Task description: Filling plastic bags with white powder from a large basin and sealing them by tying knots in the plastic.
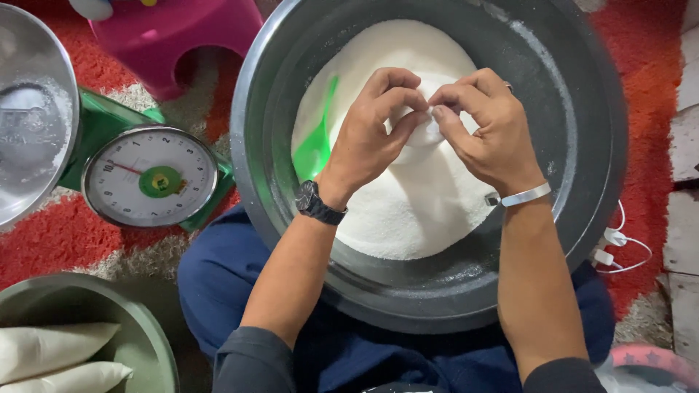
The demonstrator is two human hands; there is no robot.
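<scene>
Two hands (pixel 429 131) pinching small clear bag (pixel 429 135), mostly hidden, over sugar basin (pixel 582 109)

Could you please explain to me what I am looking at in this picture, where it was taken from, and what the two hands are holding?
There is no machine here: a person wears a camera on the head, so this single picture looks straight down at their own arms and lap. They appear to sit on a red and cream rug. The left hand, with a dark wristwatch, and the right hand, with a silver bracelet, meet over a large grey basin. Together their fingertips pinch a small clear plastic bag; what it holds is hard to tell. The basin holds a heap of white grains with a green scoop stuck in it. To the left stands a green dial scale with a metal pan. At the lower left, a green bowl holds filled white bags. A pink stool stands at the top.
</scene>
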